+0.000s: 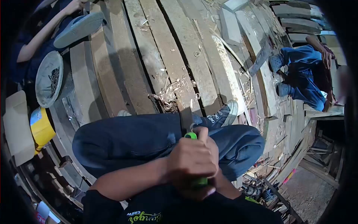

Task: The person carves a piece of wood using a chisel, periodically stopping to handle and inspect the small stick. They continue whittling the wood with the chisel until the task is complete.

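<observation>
I sit cross-legged with both hands together in front of my lap. My left hand (190,160) is closed, its knuckles toward the camera, wrapped round a green-handled tool (191,135). More of the green shows below that fist. My right hand (213,149) is closed against it from the other side, partly hidden, with a bent finger near the handle's top. A dark flat strip (185,120) extends beyond the handle over my legs; I cannot tell whether it is the tool's blade. Curled wood shavings (173,91) lie on the planks just past my feet.
Wooden planks (138,71) with dark gaps form the floor. At left stand a bowl (40,82) holding nails and a yellow container (41,127). One person's arm (41,39) shows upper left; another person (304,71) sits at right. Wood blocks (230,28) lie ahead.
</observation>
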